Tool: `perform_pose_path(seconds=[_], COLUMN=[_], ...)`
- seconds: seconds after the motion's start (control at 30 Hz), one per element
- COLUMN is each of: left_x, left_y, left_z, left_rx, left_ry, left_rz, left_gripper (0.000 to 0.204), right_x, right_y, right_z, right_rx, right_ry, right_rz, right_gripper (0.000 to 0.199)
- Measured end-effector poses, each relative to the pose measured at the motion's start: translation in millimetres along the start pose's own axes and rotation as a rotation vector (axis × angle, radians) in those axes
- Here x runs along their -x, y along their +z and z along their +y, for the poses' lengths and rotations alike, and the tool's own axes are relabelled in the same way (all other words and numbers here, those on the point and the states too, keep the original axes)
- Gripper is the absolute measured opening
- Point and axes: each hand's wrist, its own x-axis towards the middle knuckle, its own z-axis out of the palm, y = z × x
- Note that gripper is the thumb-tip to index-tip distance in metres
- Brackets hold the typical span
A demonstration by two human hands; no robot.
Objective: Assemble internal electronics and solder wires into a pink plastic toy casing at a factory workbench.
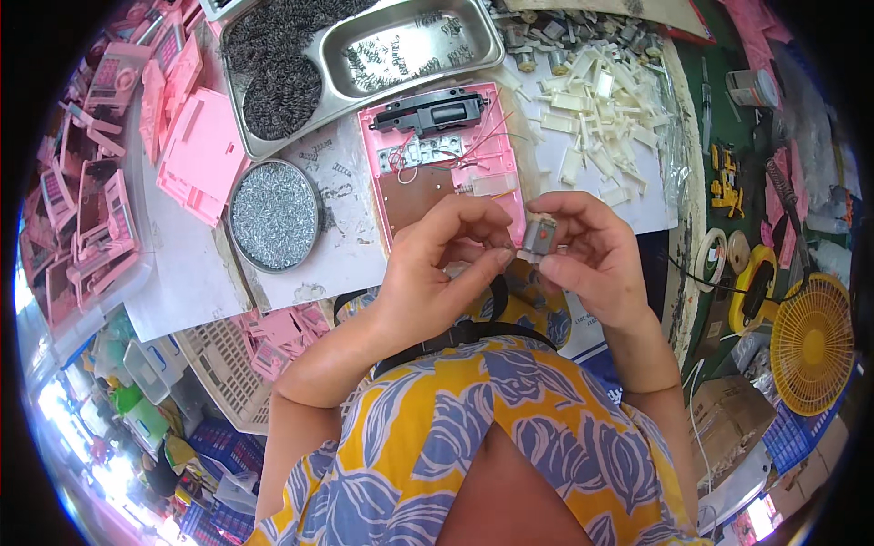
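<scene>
Between the fingertips of my right hand (pixel 596 255) is a small grey motor (pixel 539 234) with a red spot on its side. My left hand (pixel 446 264) meets it from the left, thumb and forefinger pinched together; whatever lies between those fingertips is too small to make out. Just beyond both hands lies a pink plastic housing (pixel 503 105). It holds a black speaker-like part (pixel 432 111), a metal contact plate (pixel 401 156), a brown board (pixel 405 205) and thin loose wires. My left hand partly covers the housing's near end.
A metal tray (pixel 487 41) of dark springs stands at the back. A round tin (pixel 235 241) of screws sits left, beside pink panels (pixel 205 146). White plastic parts (pixel 596 109) and more motors (pixel 555 59) are heaped right. A yellow fan (pixel 813 344) stands far right.
</scene>
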Motion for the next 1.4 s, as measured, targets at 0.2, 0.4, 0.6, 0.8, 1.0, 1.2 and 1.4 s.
perform_pose_path(seconds=[0.2,0.4,0.6,0.8,1.0,1.2,1.4], left_x=[1,1,-1,3,4,0,-19], left_y=[-4,-2,-9,-7,-9,-9,-23], left_z=[-5,-5,-2,-2,-2,-2,9], left_rx=[-0.021,-0.098,-0.548,-0.178,-0.132,-0.555,-0.404], left_ry=[0.043,0.183,0.506,0.321,0.229,0.481,0.274], left_rz=[-0.006,0.04,0.075,0.056,0.036,0.135,0.303], left_gripper=[0.036,0.033,0.024,0.021,0.021,0.024,0.026], right_x=[-8,-4,-14,-14,-13,-19,-23], right_y=[-2,9,6,6,7,5,-10], right_z=[3,14,-3,2,3,3,8], right_rx=[-0.001,0.43,0.888,0.943,0.97,1.076,1.067], right_ry=[0.059,-0.281,-0.563,-0.841,-0.783,-0.809,-0.883], right_rz=[-0.037,0.076,-0.038,-0.038,-0.068,-0.076,-0.023], right_gripper=[0.052,0.045,0.04,0.043,0.04,0.037,0.035])
